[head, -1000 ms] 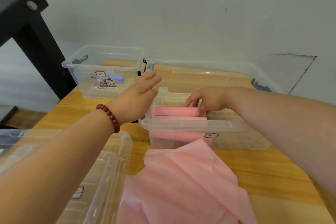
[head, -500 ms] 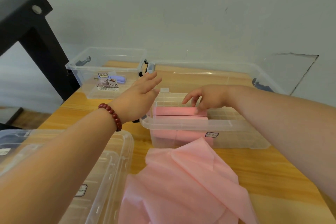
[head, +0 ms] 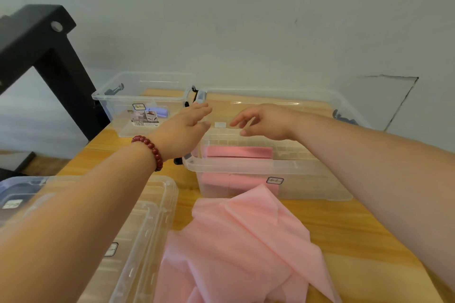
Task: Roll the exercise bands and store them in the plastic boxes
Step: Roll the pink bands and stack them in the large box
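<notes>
A clear plastic box point(head: 307, 167) stands mid-table with rolled pink bands point(head: 240, 152) inside at its left end. My left hand point(head: 183, 128), with a red bead bracelet on the wrist, hovers flat over the box's left rim and holds nothing. Over the back of the same box my right hand point(head: 262, 120) hangs in the air with its fingers spread loosely and empty. A loose pink exercise band point(head: 236, 251) lies crumpled on the table in front of the box.
A small clear box point(head: 118, 96) holding a lilac item stands at the back left, and a larger clear box point(head: 344, 103) sits behind the middle one. Clear lids or boxes point(head: 152, 224) lie at the front left. A black frame point(head: 49, 56) rises left of the wooden table point(head: 357, 229).
My right hand has let go of the pink roll inside the box and lifted up and back, out of the box. My left hand stays about where it was.
</notes>
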